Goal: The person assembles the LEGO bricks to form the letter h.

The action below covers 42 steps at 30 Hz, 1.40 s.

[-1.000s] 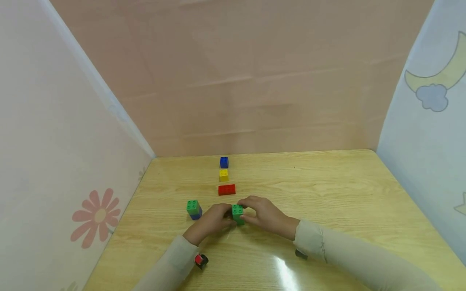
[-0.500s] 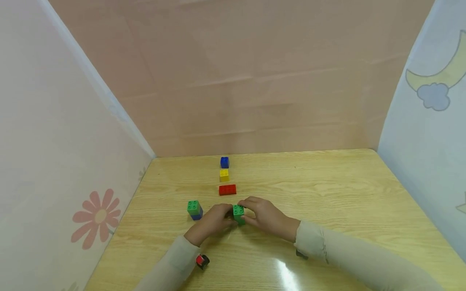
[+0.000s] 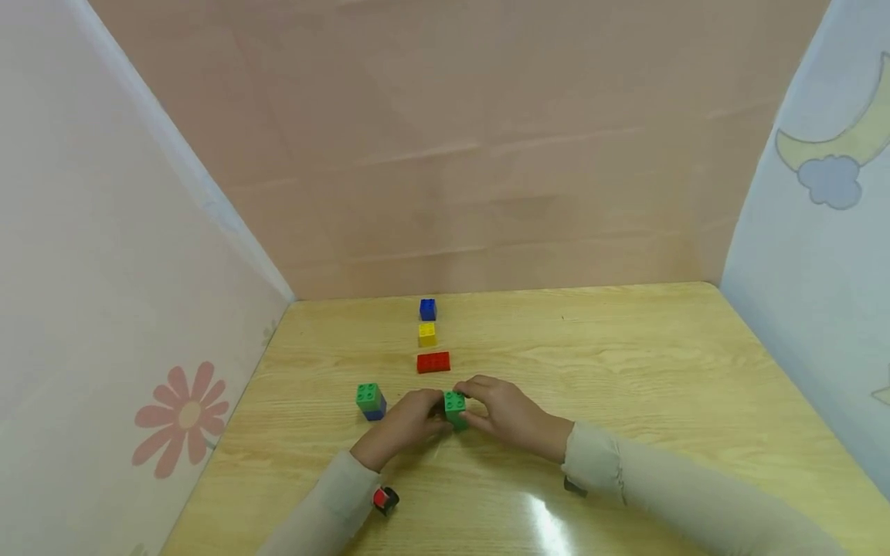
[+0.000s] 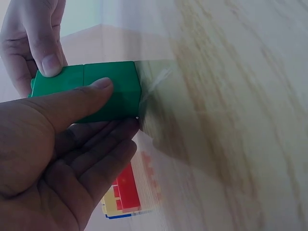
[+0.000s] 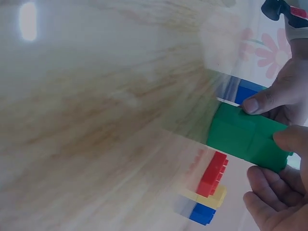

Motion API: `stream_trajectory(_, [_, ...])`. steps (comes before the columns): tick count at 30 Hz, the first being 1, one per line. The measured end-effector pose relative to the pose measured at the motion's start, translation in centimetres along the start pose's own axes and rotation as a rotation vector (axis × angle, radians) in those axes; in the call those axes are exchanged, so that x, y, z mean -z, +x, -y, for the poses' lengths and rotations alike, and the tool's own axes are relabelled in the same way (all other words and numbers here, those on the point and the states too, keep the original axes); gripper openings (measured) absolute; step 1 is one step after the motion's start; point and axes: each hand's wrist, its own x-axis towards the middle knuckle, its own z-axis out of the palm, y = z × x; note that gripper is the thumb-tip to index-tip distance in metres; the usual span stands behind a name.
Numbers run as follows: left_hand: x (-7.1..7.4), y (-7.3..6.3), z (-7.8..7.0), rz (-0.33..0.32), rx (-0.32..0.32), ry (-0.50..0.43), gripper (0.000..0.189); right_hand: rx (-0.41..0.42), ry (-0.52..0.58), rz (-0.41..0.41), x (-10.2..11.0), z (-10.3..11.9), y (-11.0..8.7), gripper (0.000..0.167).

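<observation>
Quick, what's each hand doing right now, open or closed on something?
Left hand: closed, holding the lower green toy brick.
Right hand: closed, holding the upper green toy brick.

Super tiny stuff here, basically the whole head view tips a hair counterclockwise. The pink flower (image 3: 188, 415) at lower left of the frame now sits a touch lower and further left. The yellow moon (image 3: 865, 133) and blue cloud (image 3: 830, 182) at upper right are slightly higher and closer to the right edge. The worktop's (image 3: 591, 347) back edge creeps up at its right end too.
</observation>
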Motion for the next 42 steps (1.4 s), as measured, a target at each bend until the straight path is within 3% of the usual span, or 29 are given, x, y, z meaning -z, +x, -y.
stream_trajectory(16, [-0.2,0.3,0.1,0.006,0.034,0.003,0.025,-0.035,0.037,0.017,0.3,-0.2,0.4,0.036])
stream_trajectory(21, [0.4,-0.4,0.0,0.003,0.048,0.000,0.037,-0.038,0.057,0.037,0.6,-0.2,0.5,0.040])
stream_trajectory(26, [2.2,-1.8,-0.5,-0.033,0.035,-0.044,0.051,-0.084,0.063,0.043,1.7,-0.5,0.5,0.050])
stream_trajectory(33, [5.8,-3.8,-1.1,-0.099,-0.025,-0.073,0.057,-0.063,0.083,-0.010,3.4,-1.4,1.1,0.050])
stream_trajectory(37, [7.4,-4.6,-0.5,-0.200,-0.052,-0.042,0.066,-0.079,0.103,0.017,3.7,-2.1,1.6,0.053])
stream_trajectory(42, [8.4,-5.4,1.4,-0.310,-0.071,-0.014,0.082,-0.096,0.111,0.047,3.7,-3.2,2.0,0.057])
